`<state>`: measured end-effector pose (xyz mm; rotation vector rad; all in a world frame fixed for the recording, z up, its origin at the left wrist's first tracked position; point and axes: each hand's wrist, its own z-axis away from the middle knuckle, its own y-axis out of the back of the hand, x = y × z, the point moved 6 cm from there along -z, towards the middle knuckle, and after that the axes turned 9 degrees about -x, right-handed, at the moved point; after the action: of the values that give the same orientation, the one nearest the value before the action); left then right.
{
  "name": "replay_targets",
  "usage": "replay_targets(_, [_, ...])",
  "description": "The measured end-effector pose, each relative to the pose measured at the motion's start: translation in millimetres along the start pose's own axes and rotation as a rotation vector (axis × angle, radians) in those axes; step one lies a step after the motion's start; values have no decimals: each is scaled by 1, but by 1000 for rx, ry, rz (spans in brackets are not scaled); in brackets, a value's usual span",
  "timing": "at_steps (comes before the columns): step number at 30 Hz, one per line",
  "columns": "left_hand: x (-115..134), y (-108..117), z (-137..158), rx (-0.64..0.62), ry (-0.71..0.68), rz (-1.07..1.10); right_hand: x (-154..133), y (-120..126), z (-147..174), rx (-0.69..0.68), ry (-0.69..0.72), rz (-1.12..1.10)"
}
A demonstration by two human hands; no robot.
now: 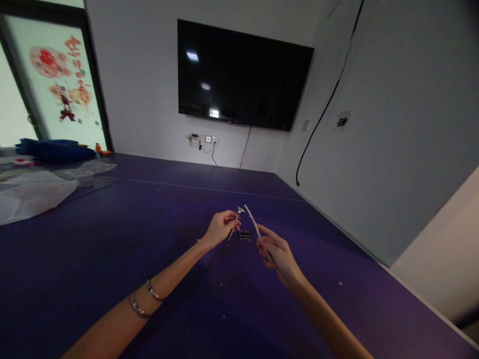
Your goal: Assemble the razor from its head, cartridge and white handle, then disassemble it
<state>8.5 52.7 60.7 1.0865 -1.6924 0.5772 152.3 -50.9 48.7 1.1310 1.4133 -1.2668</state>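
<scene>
My left hand (221, 228) is closed on a small silver-headed tool (240, 211) that looks like a wrench, its handle slanting down through the fingers. My right hand (276, 252) grips a long, thin pale stick (252, 218), whose tip points up and left. That tip is close beside the tool's silver head; whether they touch I cannot tell. On the purple tabletop (179, 299), between and just beyond my hands, lies a small dark block (244, 234) with lighter edges. Its kind is too small to make out.
Clear plastic sheeting (33, 192) and a folded dark blue cloth (54, 149) lie at the far left, near a small orange object (98, 148). A television (243, 75) hangs on the wall above sockets (208, 139). A black cable (325, 107) dangles at the right.
</scene>
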Motion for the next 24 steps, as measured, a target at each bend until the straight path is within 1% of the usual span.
replay_targets(5, [1, 3, 0, 18, 0, 7, 10, -1, 6, -3, -19, -47])
replay_targets(11, [1, -1, 1, -22, -1, -7, 5, -4, 4, 4, -5, -98])
replay_targets(17, [0, 3, 1, 30, 17, 6, 15, -8, 10, -1, -34, -128])
replay_targets(21, [0, -1, 1, -6, 12, -2, 12, -7, 7, 28, -12, -167])
replay_targets(24, [0, -3, 1, -25, -2, -15, 13, -11, 6, 36, -17, -194])
